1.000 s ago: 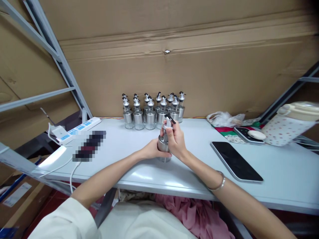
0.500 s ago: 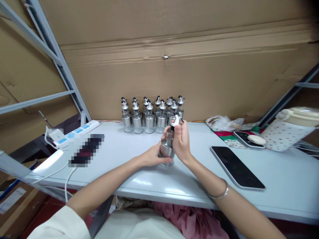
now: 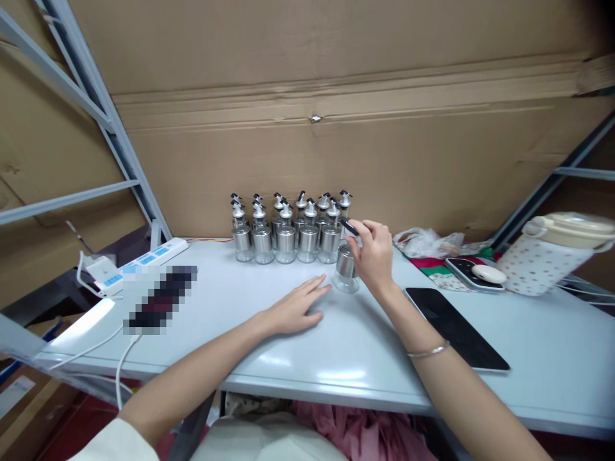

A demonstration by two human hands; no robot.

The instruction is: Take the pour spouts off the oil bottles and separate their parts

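Bottle (image 3: 345, 261) near vertical, black-tipped pourer (image 3: 349, 227) uppermost

Bottles (image 3: 286, 241) stand on the table (image 3: 225, 288) before cardboard (image 3: 298, 153), power strip (image 3: 152, 255) at left, jug (image 3: 542, 264) at right

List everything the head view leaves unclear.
Head view, throughout:
Nearest bottle: upper part partly hidden by the right hand.
Back-row bottles: bodies largely hidden by front-row bottles.
Dark item at left: details masked by pixelation.
Left sleeve: cut off by the bottom edge.
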